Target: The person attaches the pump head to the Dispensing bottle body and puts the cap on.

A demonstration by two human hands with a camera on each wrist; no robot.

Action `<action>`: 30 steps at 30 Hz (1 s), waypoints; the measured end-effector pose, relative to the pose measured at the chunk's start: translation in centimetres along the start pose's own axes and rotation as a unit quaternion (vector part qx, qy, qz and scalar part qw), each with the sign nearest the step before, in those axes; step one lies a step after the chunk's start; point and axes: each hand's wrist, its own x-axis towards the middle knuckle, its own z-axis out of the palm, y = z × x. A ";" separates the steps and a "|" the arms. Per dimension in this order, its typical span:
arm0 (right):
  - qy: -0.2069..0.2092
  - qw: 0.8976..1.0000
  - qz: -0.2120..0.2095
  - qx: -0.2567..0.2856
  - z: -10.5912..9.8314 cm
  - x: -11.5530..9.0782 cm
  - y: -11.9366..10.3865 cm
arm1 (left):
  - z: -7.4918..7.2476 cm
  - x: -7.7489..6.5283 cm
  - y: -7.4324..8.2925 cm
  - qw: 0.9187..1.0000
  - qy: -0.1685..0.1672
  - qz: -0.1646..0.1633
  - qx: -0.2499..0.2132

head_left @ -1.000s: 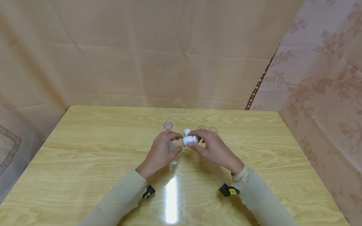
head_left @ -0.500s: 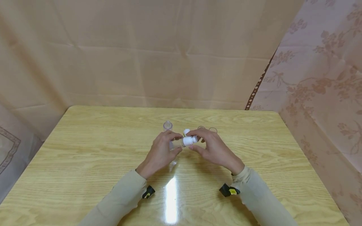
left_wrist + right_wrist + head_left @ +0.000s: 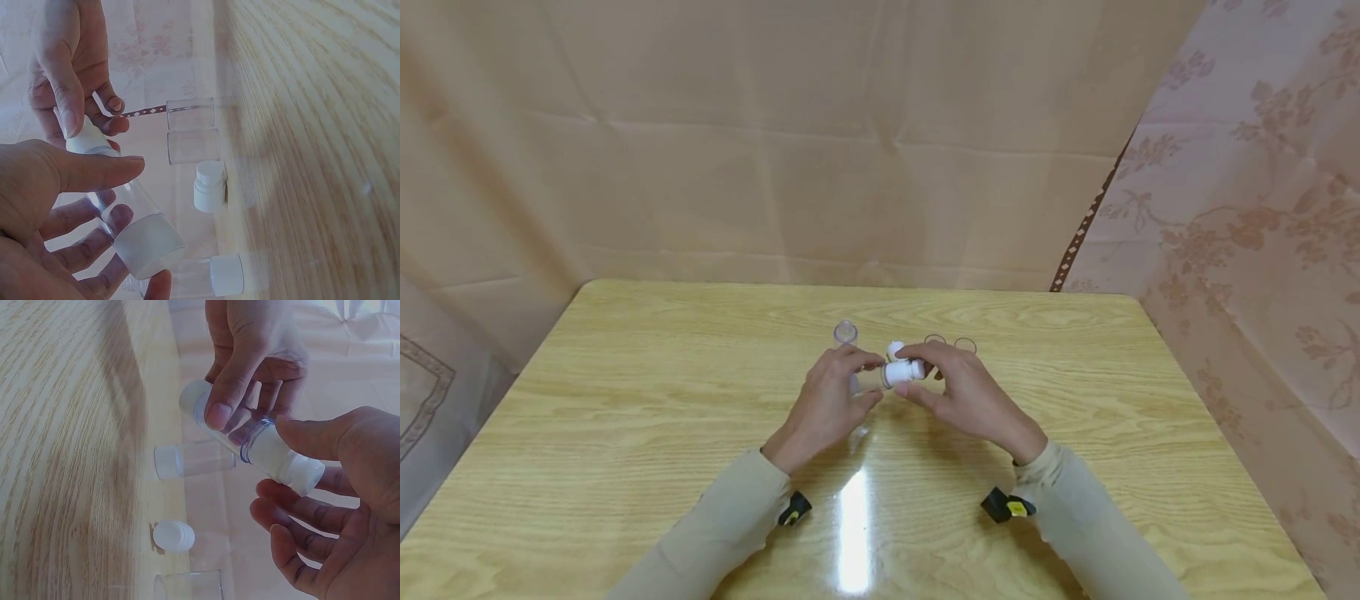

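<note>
Raised over the table, a clear cylindrical pump bottle (image 3: pixel 142 203) lies tilted between the two hands. Its white base (image 3: pixel 150 247) points left, and a white pump top (image 3: pixel 275 453) sits at the right end. The left hand (image 3: pixel 829 400) grips the clear body, thumb on one side and fingers on the other. The right hand (image 3: pixel 962 396) pinches the white top, its thumb against the collar and its fingers curled on the opposite side.
Behind the hands stands a second clear bottle (image 3: pixel 206 457) with a white base. Right of it is a loose white pump top (image 3: pixel 209 187), then two clear cylindrical caps (image 3: pixel 194 147). All stand on the wood-patterned table (image 3: pixel 662 367), with a curtain (image 3: pixel 820 183) behind.
The right fingers loosened slightly at the white top half a second ago and now close on it again. The left hand and the bottle stay in nearly the same place.
</note>
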 end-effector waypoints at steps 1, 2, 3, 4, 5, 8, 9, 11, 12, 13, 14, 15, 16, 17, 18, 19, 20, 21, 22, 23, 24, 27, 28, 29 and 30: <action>0.000 1.000 -0.001 0.000 0.0 0.0 0.0 | 0.0 0.0 0.0 1.000 0.000 0.000 -0.001; 0.000 1.000 -0.003 0.000 0.0 0.0 0.0 | 0.0 0.0 0.0 1.000 -0.001 0.000 -0.002; 0.001 1.000 -0.005 0.000 0.0 0.0 0.0 | -0.1 0.0 0.1 1.000 -0.002 0.000 -0.005; 0.001 1.000 -0.006 0.000 0.0 0.0 0.0 | -0.1 0.0 0.1 1.000 -0.002 0.000 -0.006; 0.002 1.000 -0.008 0.000 0.0 0.0 0.0 | -0.1 0.0 0.1 1.000 -0.003 0.000 -0.007; 0.003 1.000 -0.007 -0.001 0.0 0.1 0.0 | -0.1 0.0 0.1 1.000 -0.003 0.001 -0.008; 0.004 1.000 -0.006 -0.002 0.0 0.1 0.0 | -0.1 0.0 0.1 1.000 -0.002 0.002 -0.006; 0.006 1.000 -0.002 -0.007 0.0 0.1 -0.1 | 0.0 0.0 0.1 1.000 -0.001 0.004 -0.004; 0.008 1.000 -0.001 -0.010 0.0 0.1 -0.1 | 0.0 0.0 0.1 1.000 0.000 0.005 -0.003; 0.010 1.000 0.001 -0.012 0.1 0.1 -0.2 | 0.0 0.0 0.1 1.000 0.001 0.007 -0.001; 0.013 1.000 0.003 -0.014 0.1 0.0 -0.2 | 0.0 0.0 0.1 1.000 0.003 0.009 0.001; 0.015 1.000 0.004 -0.015 0.1 0.0 -0.2 | 0.0 0.0 0.1 1.000 0.005 0.011 0.002; 0.017 1.000 0.005 -0.014 0.2 0.0 -0.2 | 0.0 0.0 0.2 1.000 0.007 0.012 0.003; 0.018 1.000 0.004 -0.013 0.2 0.0 -0.2 | 0.0 0.0 0.2 1.000 0.009 0.013 0.004; 0.018 1.000 0.004 -0.011 0.3 0.0 -0.2 | 0.0 0.0 0.1 1.000 0.011 0.014 0.006; 0.018 1.000 0.005 -0.008 0.3 0.0 -0.1 | 0.0 0.0 0.1 1.000 0.012 0.013 0.007; 0.017 1.000 0.005 -0.007 0.3 0.0 -0.1 | 0.0 0.0 0.0 1.000 0.012 0.012 0.007; 0.015 1.000 0.006 -0.005 0.3 0.0 -0.1 | 0.0 0.0 0.0 1.000 0.011 0.009 0.007; 0.014 1.000 0.006 -0.007 0.3 0.0 0.0 | 0.1 -0.1 -0.1 1.000 0.011 0.005 0.008; 0.012 1.000 0.007 -0.012 0.2 -0.1 0.1 | 0.1 -0.1 -0.1 1.000 0.010 0.000 0.008; 0.010 1.000 0.009 -0.016 0.2 -0.1 0.1 | 0.1 -0.2 -0.2 1.000 0.009 -0.003 0.010; 0.009 0.999 0.014 -0.035 -0.1 -0.2 0.4 | 0.0 -0.3 -0.4 1.000 0.008 -0.015 0.009; 0.009 0.999 0.017 -0.042 -0.2 -0.3 0.5 | 0.0 -0.4 -0.4 1.000 0.009 -0.018 0.009; 0.010 0.998 0.021 -0.050 -0.3 -0.3 0.6 | -0.1 -0.4 -0.4 1.000 0.010 -0.021 0.008; 0.011 0.998 0.025 -0.054 -0.5 -0.3 0.7 | -0.1 -0.4 -0.5 1.000 0.011 -0.022 0.007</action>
